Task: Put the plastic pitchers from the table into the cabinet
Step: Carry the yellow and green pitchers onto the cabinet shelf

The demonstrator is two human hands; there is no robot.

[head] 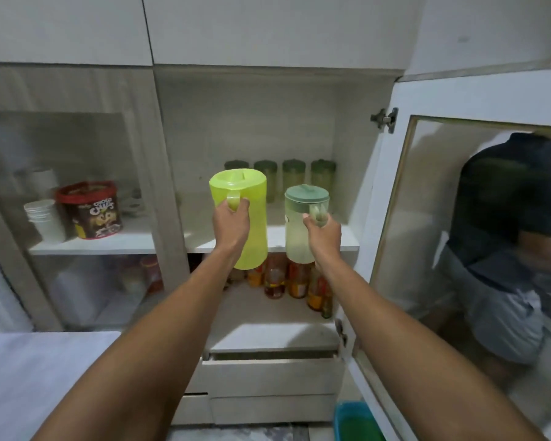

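Two bare forearms are stretched forward toward an open white cabinet [357, 160] with pale wood-grain walls inside. The left hand [231, 226] is wrapped tightly around the handle of a tall, bright lime-green plastic pitcher [247, 218] with a matching lid, which is held upright in the air in front of the upper shelf [201, 237], its base hanging below the shelf edge. The right hand [323, 235] is closed around the handle of a shorter, pale translucent plastic pitcher [299, 227] topped by a muted green lid, also held upright, just to the right of the first; the two pitchers are near each other but apart. At the back of the same shelf, a row of four green-lidded translucent jars [295, 176] is seen. On the shelf below, amber and orange bottles [287, 278] are grouped together. To the left, behind a glass panel, a red-lidded cereal tub [91, 210] and a stack of white paper cups [45, 219] are placed side by side. The glass cabinet door [458, 249] is swung open on the right, and a person's reflection is visible in it. A white table surface [35, 370] is seen at lower left.
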